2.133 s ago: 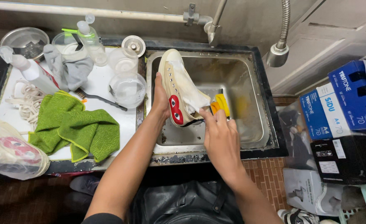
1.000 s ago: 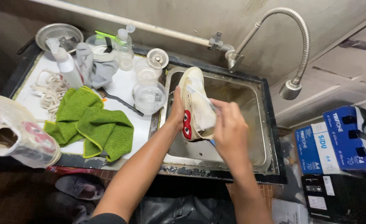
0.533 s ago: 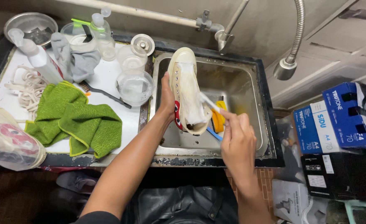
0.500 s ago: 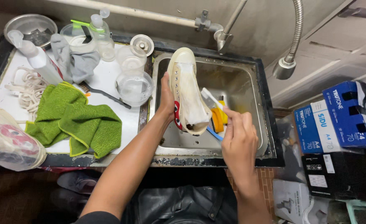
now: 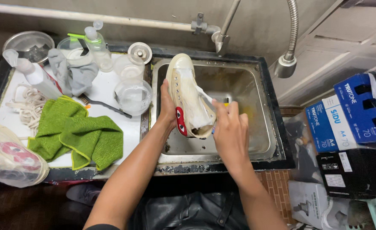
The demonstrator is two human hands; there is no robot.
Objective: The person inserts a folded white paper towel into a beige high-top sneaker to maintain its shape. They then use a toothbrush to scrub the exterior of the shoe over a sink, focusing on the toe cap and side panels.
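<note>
A cream high-top canvas shoe (image 5: 183,89) with a red heart patch is held over the steel sink (image 5: 262,140), toe pointing away. My left hand (image 5: 167,105) grips its left side. My right hand (image 5: 229,130) holds a small white brush (image 5: 203,91) whose head lies against the shoe's wet tongue. The brush handle is mostly hidden inside my fingers.
On the white counter (image 5: 107,87) left of the sink lie green cloths (image 5: 75,136), white laces (image 5: 26,106), a grey sock (image 5: 71,74), a dark brush (image 5: 105,107), clear cups (image 5: 132,91), bottles (image 5: 95,40) and a metal bowl (image 5: 24,42). A flexible tap (image 5: 288,55) hangs at right; boxes (image 5: 351,113) stand beyond.
My right hand has moved left, from beside the shoe back onto it, bringing the brush head onto the tongue. The left hand keeps the same hold on the shoe.
</note>
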